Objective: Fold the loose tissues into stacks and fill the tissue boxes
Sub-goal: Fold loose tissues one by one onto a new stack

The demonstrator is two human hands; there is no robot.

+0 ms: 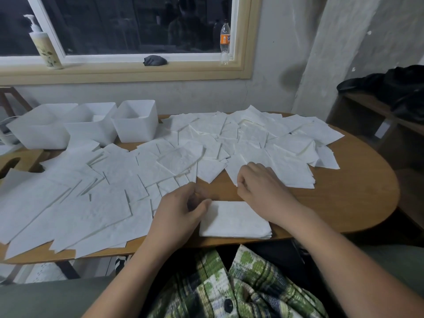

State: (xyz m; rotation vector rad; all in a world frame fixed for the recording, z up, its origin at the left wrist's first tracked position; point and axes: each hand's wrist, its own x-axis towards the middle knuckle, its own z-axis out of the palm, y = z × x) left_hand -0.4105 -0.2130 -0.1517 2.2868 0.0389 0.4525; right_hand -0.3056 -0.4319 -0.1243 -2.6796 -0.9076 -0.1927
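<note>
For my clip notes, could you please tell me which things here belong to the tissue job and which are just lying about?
Job: loose tissues, folded stack, white boxes, left hand, right hand.
Lying about: pump bottle, soda bottle and dark cloth on the sill; black bundle on the side shelf.

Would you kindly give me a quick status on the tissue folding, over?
Left hand curled at folded stack corner, thumb on it. Right hand pinching a loose tissue edge. Many tissues still loose; three tissue boxes far left. Nothing blocking.
</note>
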